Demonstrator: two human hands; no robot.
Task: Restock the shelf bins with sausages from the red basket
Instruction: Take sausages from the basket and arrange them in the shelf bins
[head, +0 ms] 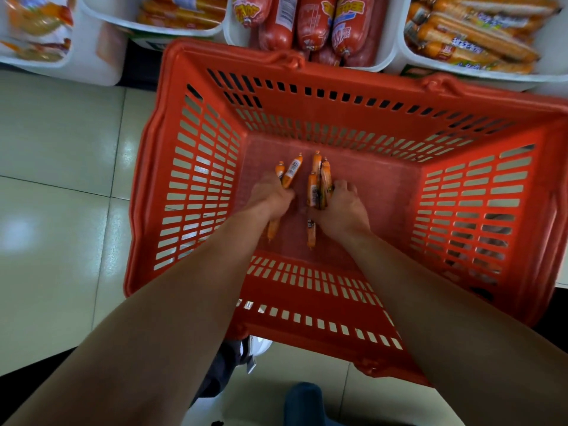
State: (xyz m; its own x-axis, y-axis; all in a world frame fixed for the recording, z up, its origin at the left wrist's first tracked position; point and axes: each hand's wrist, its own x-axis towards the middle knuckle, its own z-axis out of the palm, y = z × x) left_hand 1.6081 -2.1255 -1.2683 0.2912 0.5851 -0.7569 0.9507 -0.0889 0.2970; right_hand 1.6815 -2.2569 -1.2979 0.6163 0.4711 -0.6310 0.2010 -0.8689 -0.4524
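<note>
Both my arms reach down into the red basket (196, 186) on the floor. My left hand (269, 195) is closed around two thin orange sausages (290, 170), whose ends stick out beyond my fingers. My right hand (342, 207) grips a bundle of several orange sausages (319, 179). The tail of one sausage (311, 233) shows below my right hand. Beyond the basket stand white shelf bins: one with long orange sausages (467, 35) at the far right, one with thick red sausages (310, 26) in the middle, and another orange-sausage bin (184, 13) to its left.
A white bin with bagged goods (37, 29) stands at the far left. Pale glossy floor tiles (55, 179) spread left of the basket. My shoe (258, 345) and knee (304, 401) are just below the basket's near edge.
</note>
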